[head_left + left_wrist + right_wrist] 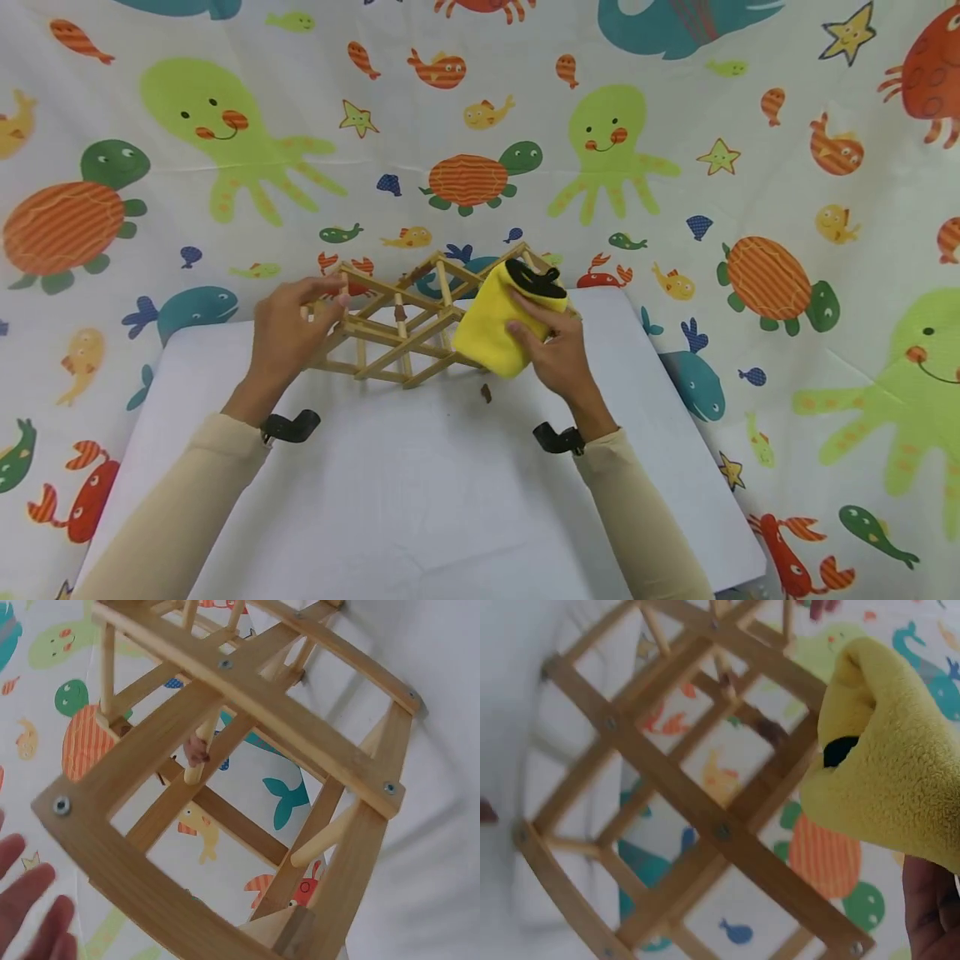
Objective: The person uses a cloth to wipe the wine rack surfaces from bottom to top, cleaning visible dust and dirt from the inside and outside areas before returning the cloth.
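Note:
A lattice rack of pale wooden slats and dowels (405,337), joined with metal screws, stands on the white table. My right hand (551,346) grips a folded yellow cloth (491,325) with black trim against the rack's right part. In the right wrist view the fluffy cloth (900,765) hides most of that hand. My left hand (288,329) is at the rack's left end. Its fingers (30,900) look spread beside a corner in the left wrist view; the thumb is hidden there. A brown smear (196,750) clings to one inner dowel.
A small brown bit (486,392) lies on the white tabletop (420,500) in front of the rack. Behind and around the table hangs a sheet (465,100) printed with sea animals. The rack stands close to this sheet.

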`<action>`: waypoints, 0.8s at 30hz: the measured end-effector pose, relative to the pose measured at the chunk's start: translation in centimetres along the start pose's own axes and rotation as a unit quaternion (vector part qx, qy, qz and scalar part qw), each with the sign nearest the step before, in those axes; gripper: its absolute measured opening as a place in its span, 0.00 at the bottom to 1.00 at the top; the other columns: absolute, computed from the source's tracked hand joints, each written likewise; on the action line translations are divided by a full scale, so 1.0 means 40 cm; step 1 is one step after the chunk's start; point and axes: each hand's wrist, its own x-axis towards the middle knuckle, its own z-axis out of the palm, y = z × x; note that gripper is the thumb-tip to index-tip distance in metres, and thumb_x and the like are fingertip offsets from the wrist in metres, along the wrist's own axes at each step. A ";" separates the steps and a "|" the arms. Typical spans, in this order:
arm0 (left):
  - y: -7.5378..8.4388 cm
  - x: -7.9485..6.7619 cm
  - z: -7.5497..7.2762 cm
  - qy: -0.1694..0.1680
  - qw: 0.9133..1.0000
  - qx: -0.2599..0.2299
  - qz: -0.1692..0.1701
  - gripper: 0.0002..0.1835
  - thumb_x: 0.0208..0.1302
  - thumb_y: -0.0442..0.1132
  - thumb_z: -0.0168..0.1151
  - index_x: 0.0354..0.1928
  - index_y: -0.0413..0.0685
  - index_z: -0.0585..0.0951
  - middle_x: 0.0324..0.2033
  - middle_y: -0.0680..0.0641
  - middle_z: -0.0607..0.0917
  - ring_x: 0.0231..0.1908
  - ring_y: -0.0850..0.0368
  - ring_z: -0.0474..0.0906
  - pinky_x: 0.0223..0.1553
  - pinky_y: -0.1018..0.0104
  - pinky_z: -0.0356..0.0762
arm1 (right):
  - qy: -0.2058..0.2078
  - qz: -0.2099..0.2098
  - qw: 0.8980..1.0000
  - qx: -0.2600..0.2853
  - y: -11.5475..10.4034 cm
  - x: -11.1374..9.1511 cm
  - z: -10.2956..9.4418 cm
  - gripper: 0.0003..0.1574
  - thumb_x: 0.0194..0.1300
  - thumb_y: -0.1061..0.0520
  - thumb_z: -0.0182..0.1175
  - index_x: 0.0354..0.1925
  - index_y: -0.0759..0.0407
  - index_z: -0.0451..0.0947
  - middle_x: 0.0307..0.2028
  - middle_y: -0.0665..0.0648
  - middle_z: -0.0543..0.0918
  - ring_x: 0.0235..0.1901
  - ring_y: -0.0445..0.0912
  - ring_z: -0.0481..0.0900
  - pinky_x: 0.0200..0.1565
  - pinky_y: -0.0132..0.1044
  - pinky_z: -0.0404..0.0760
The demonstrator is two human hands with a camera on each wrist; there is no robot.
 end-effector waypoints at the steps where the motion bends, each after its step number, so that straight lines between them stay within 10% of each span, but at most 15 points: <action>1: 0.004 -0.007 0.003 0.026 1.000 0.002 0.011 0.17 0.72 0.46 0.70 0.58 0.48 0.89 0.53 0.39 0.91 0.49 0.40 0.83 0.49 0.52 0.77 | 0.001 0.005 1.000 -0.004 0.001 0.012 -0.018 0.29 0.72 0.63 0.68 0.69 0.48 0.81 0.70 0.56 0.79 0.57 0.52 0.82 0.54 0.32 0.87; 6: 0.018 -0.040 0.016 0.098 0.994 0.012 0.055 0.13 0.67 0.41 0.76 0.49 0.43 0.92 0.39 0.38 0.93 0.40 0.43 0.79 0.42 0.62 0.68 | -0.002 0.034 0.999 -0.036 0.021 0.065 -0.080 0.31 0.74 0.64 0.65 0.72 0.49 0.77 0.73 0.58 0.76 0.53 0.54 0.80 0.48 0.27 0.84; 16: 0.020 -0.076 0.044 0.104 0.991 0.042 0.076 0.16 0.58 0.38 0.82 0.47 0.41 0.92 0.43 0.38 0.93 0.46 0.39 0.79 0.47 0.49 0.72 | -0.005 0.078 0.993 -0.084 0.000 0.094 -0.109 0.30 0.73 0.63 0.68 0.70 0.54 0.79 0.73 0.60 0.77 0.57 0.55 0.77 0.51 0.28 0.81; 24: 0.006 -0.083 0.062 0.111 0.992 0.023 0.063 0.13 0.59 0.37 0.81 0.45 0.41 0.93 0.40 0.38 0.93 0.45 0.41 0.81 0.45 0.55 0.68 | 0.016 0.123 0.989 -0.086 0.087 0.093 -0.119 0.28 0.72 0.47 0.71 0.67 0.29 0.80 0.71 0.52 0.79 0.51 0.53 0.81 0.45 0.35 0.88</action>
